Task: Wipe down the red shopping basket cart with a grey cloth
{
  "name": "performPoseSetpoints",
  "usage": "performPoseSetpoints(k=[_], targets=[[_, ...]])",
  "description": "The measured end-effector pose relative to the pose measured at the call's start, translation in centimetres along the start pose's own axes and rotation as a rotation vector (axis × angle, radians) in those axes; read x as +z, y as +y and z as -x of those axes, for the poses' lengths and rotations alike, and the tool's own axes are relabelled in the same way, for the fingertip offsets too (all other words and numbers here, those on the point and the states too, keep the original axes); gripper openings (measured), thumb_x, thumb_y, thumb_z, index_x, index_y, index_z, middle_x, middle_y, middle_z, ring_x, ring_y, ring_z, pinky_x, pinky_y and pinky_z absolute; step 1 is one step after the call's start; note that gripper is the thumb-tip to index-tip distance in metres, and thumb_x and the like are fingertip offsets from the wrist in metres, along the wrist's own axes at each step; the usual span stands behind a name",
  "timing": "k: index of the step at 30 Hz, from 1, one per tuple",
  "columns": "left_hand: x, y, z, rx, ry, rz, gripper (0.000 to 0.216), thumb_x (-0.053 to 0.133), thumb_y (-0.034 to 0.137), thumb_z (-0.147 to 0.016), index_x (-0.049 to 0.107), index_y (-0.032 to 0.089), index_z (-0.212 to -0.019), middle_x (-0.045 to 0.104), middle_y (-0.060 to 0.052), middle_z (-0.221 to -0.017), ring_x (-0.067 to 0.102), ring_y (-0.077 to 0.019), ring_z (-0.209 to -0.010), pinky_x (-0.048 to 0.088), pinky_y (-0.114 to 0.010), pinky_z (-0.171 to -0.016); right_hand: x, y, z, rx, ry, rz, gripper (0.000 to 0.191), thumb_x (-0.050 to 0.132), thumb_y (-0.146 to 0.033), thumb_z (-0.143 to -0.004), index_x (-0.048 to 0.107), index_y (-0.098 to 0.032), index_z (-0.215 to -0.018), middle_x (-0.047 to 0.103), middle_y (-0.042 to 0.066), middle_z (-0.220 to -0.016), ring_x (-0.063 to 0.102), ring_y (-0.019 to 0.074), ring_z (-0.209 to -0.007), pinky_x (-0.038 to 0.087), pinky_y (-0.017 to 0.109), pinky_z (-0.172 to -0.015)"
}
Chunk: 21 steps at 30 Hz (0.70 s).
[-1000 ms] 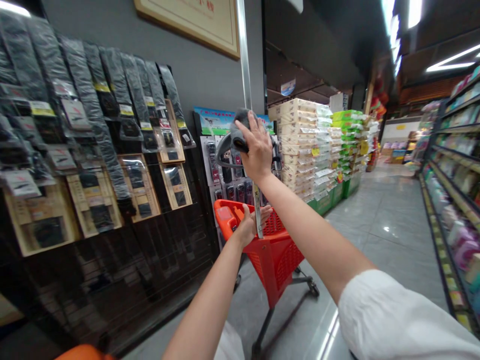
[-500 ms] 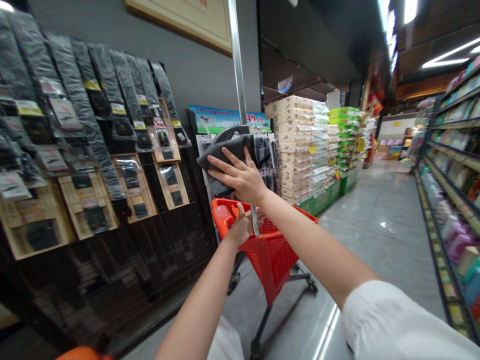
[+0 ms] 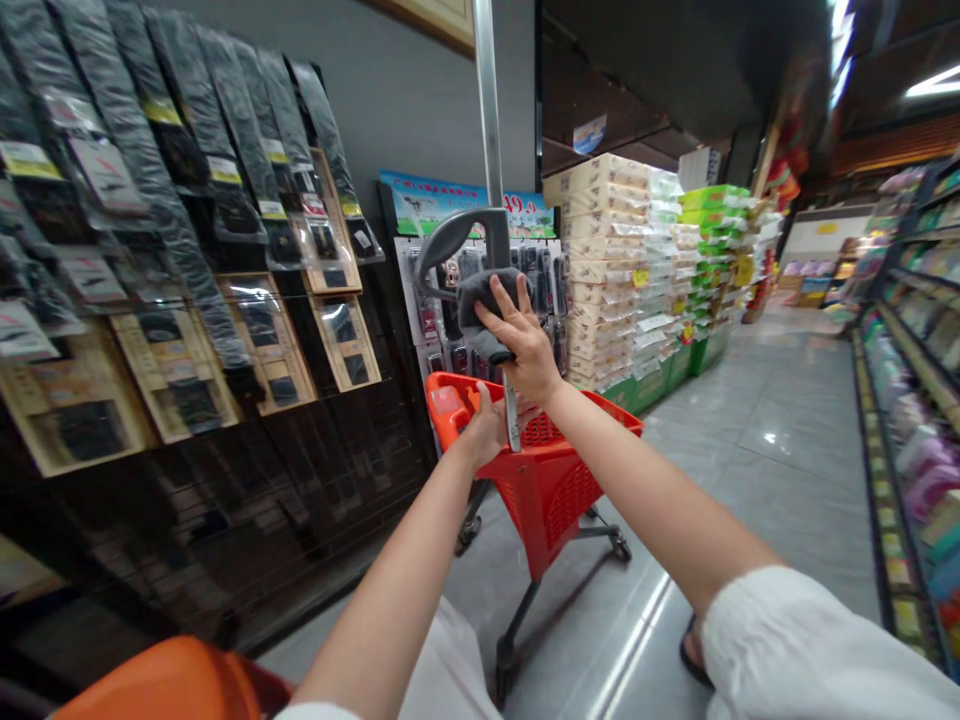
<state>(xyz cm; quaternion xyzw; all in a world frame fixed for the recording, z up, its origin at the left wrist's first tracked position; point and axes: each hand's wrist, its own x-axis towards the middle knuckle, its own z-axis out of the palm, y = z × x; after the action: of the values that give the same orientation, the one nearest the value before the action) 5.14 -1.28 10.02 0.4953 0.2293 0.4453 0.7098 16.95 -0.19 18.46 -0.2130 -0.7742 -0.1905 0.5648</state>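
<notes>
A small red shopping cart (image 3: 538,515) stands in front of me, with a grey curved handle (image 3: 439,245) above its basket. My left hand (image 3: 484,432) is closed round the cart's upright metal bar (image 3: 512,418) at the basket rim, thumb pointing up. My right hand (image 3: 531,355) holds a dark grey cloth (image 3: 474,292) against the upper part of this upright, just below the handle. Its fingers lie bent over the cloth, which hides the part of the upright beneath it.
Packaged belts (image 3: 240,170) and boxed sets (image 3: 277,350) hang on the left wall. Behind the cart is a small-goods display (image 3: 536,270), with stacked cartons (image 3: 600,270) beyond. Shelves (image 3: 911,400) line the right side of the tiled aisle (image 3: 772,430). Something orange (image 3: 180,685) is at bottom left.
My right hand has moved slightly right and down with the cloth, now bunched smaller around the upright. The curved handle is more exposed. My left hand keeps its hold on the bar.
</notes>
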Motion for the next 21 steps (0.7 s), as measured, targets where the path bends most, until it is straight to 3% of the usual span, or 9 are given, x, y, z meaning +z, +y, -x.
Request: performPoseSetpoints(k=[3, 7, 13, 18, 21], targets=[[0.6, 0.2, 0.0, 0.009, 0.020, 0.037, 0.074, 0.008, 0.058, -0.097, 0.059, 0.019, -0.134, 0.070, -0.008, -0.122, 0.058, -0.0256, -0.124, 0.040, -0.042, -0.109, 0.3, 0.6, 3.8, -0.028, -0.110, -0.030, 0.054, 0.047, -0.010, -0.085, 0.054, -0.025, -0.137, 0.034, -0.001, -0.157, -0.001, 0.0218, -0.151, 0.023, 0.052, -0.122], [0.6, 0.2, -0.5, 0.014, 0.142, 0.060, 0.049, 0.022, 0.032, -0.102, 0.057, 0.018, -0.135, 0.072, -0.004, -0.117, 0.059, -0.0209, -0.123, 0.039, -0.035, -0.110, 0.6, 1.4, 9.1, -0.068, -0.265, -0.078, 0.047, 0.047, -0.012, -0.088, 0.059, -0.022, -0.132, 0.045, 0.004, -0.151, 0.002, 0.0222, -0.151, 0.025, 0.054, -0.121], [-0.6, 0.2, -1.0, -0.131, 0.141, 0.101, 0.092, 0.004, 0.073, -0.089, 0.063, 0.015, -0.127, 0.068, -0.013, -0.123, 0.058, -0.0274, -0.123, 0.044, -0.038, -0.105, 1.0, 1.2, 16.0, -0.014, -0.311, -0.169, 0.046, 0.045, -0.012, -0.090, 0.058, -0.020, -0.133, 0.046, 0.010, -0.149, 0.010, 0.0215, -0.150, 0.031, 0.051, -0.119], [-0.6, 0.1, -0.8, -0.040, 0.062, 0.002, 0.091, 0.007, 0.073, -0.089, 0.067, 0.013, -0.123, 0.061, -0.013, -0.135, 0.046, -0.0253, -0.136, 0.033, -0.034, -0.113, -0.2, 1.8, 22.0, 0.018, -0.422, -0.193, 0.055, 0.045, -0.006, -0.082, 0.058, -0.023, -0.133, 0.047, 0.009, -0.148, 0.022, 0.0232, -0.148, 0.031, 0.056, -0.117], [-0.1, 0.1, -0.6, -0.016, -0.001, -0.037, 0.085, 0.015, 0.072, -0.091, 0.068, 0.013, -0.122, 0.061, -0.013, -0.135, 0.043, -0.0262, -0.138, 0.029, -0.036, -0.116, -1.2, 2.7, 24.8, 0.301, -0.405, -0.156, 0.069, 0.041, -0.001, -0.072, 0.056, -0.025, -0.136, 0.050, 0.008, -0.146, 0.036, 0.0241, -0.143, 0.033, 0.057, -0.115]])
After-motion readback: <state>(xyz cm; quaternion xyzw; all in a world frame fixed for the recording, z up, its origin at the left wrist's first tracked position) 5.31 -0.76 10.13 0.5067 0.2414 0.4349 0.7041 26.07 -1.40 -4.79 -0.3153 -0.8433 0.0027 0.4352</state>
